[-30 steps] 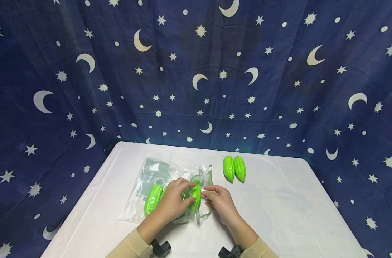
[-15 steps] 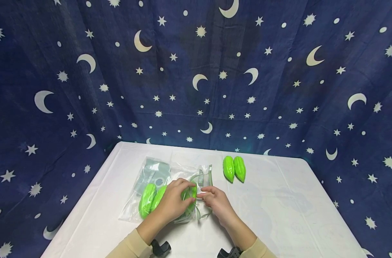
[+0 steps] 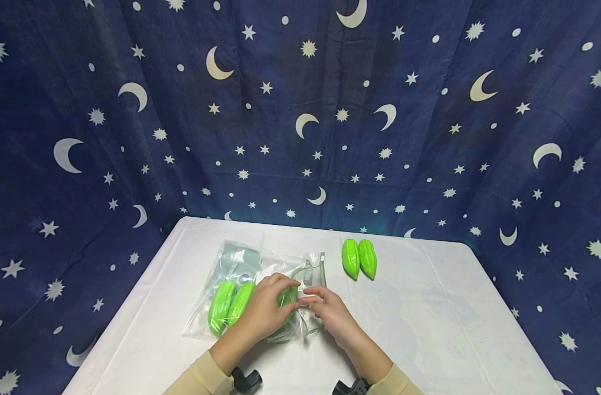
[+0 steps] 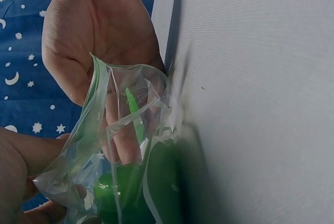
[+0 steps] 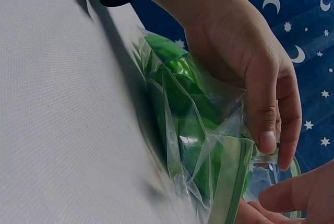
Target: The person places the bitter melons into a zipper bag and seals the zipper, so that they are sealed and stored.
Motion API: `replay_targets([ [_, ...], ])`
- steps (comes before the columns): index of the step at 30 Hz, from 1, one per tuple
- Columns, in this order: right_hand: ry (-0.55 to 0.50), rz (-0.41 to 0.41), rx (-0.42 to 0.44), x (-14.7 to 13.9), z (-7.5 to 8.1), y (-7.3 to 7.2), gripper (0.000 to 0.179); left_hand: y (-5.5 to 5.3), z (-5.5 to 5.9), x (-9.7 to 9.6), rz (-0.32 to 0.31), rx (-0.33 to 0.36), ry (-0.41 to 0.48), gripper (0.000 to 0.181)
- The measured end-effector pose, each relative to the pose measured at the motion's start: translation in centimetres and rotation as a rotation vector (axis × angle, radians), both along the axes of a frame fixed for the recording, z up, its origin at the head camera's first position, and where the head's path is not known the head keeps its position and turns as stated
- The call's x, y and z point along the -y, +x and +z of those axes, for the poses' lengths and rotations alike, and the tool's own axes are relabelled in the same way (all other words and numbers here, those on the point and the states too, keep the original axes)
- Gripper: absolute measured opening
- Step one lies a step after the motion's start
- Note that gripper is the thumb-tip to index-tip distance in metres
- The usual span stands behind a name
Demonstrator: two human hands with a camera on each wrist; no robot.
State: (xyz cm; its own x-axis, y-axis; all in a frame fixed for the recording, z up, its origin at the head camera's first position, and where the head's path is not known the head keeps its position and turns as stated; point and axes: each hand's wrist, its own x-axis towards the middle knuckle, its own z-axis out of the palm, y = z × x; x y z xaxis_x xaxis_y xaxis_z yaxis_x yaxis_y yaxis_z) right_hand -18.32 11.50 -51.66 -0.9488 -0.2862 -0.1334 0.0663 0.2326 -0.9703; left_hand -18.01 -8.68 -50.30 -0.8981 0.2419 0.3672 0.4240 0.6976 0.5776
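A clear zip bag [image 3: 275, 260] with a green-edged mouth lies on the table, its opening facing right. Inside it are several bright green star fruits [image 3: 221, 308], two showing plainly left of my left wrist. My left hand [image 3: 267, 307] arches over the bag and pinches the upper edge of its mouth between thumb and fingers. From the right, my right hand [image 3: 333, 314] reaches in at the mouth. In the left wrist view its fingers [image 4: 125, 140] extend inside the plastic, fingertips right at a star fruit [image 4: 122, 192]; the left hand hides part of the fruit.
Two more star fruits [image 3: 350, 259] lie side by side on the white table [image 3: 428, 312], beyond the right hand. A dark blue curtain [image 3: 300, 82] with moons and stars hangs behind the table's back edge. Each wrist wears a black camera mount [image 3: 248, 380].
My right hand has moved left into the bag's mouth, and the star fruit there has gone deeper. The fruits inside have shifted left. My left hand has kept its place.
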Motion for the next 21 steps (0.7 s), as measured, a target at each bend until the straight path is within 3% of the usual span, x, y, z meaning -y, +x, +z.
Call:
replay_targets([
  [21,-0.022,-0.017,0.005,-0.38,-0.11,-0.06,0.045,0.0,0.0,0.01,-0.001,0.016,0.012,0.041],
])
